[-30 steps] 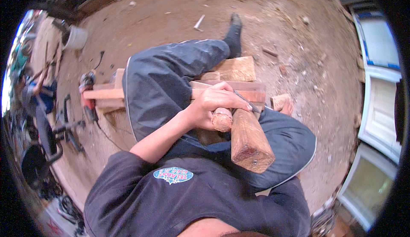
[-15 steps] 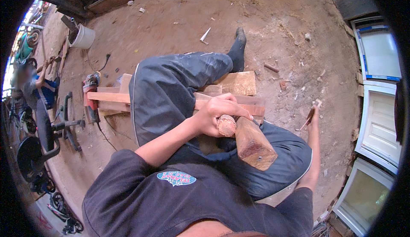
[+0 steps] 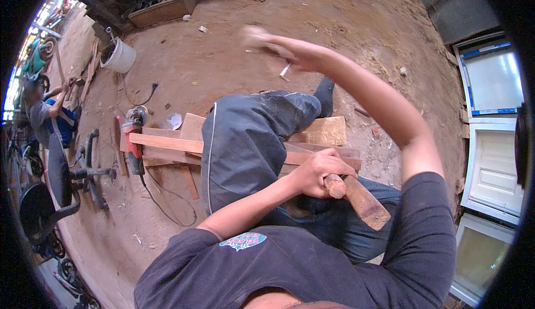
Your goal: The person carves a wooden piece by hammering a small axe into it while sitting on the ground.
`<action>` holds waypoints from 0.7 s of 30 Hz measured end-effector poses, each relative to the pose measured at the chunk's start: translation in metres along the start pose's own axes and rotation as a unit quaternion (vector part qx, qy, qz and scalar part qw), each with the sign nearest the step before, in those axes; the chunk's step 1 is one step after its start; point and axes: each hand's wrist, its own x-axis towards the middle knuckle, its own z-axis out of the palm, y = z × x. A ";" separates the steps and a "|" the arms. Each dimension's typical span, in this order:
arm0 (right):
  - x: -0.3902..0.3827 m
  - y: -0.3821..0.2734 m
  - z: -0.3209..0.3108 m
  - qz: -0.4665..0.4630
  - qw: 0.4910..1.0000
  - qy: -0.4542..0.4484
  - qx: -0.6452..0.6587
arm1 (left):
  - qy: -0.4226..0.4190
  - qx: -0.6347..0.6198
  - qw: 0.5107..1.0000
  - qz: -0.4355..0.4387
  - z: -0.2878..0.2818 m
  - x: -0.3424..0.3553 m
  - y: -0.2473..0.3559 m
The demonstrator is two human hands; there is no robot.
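Observation:
My left hand (image 3: 323, 174) is closed around a round-ended wooden piece (image 3: 335, 186) above my lap. Right beside it, a squared wooden block (image 3: 368, 206) with a small dark spot on its end slants toward me; whether the two are joined is hidden. Beneath that hand, reddish planks (image 3: 323, 157) run crosswise under my bent leg. My right hand (image 3: 301, 52) is stretched far out over the ground beyond my knee. It is smeared by motion, with a pale blur (image 3: 256, 36) at its front, and what it holds, if anything, cannot be made out.
A red angle grinder (image 3: 134, 142) lies at the left on a plank (image 3: 167, 143), its cord trailing on the dirt floor. A white bucket (image 3: 120, 57) stands at far left, near another person (image 3: 53, 108). White framed panels (image 3: 490, 164) lean along the right side.
My right hand has swung from low on the right side up and across to the far middle. My left hand keeps its hold on the round wooden piece. The view has shifted.

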 end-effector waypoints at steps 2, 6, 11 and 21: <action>0.037 -0.072 0.085 0.029 0.995 -0.090 0.029 | -0.004 0.022 0.999 -0.022 -0.006 -0.005 0.000; -0.002 -0.144 0.115 -0.048 0.991 -0.100 -0.070 | 0.006 0.018 0.999 -0.032 -0.016 -0.002 0.002; -0.132 -0.130 0.056 0.021 0.958 0.041 -0.282 | 0.066 0.049 0.995 -0.050 -0.023 -0.007 0.000; -0.345 0.007 0.131 0.336 0.906 0.213 0.144 | 0.005 0.075 0.997 0.008 0.006 -0.003 0.009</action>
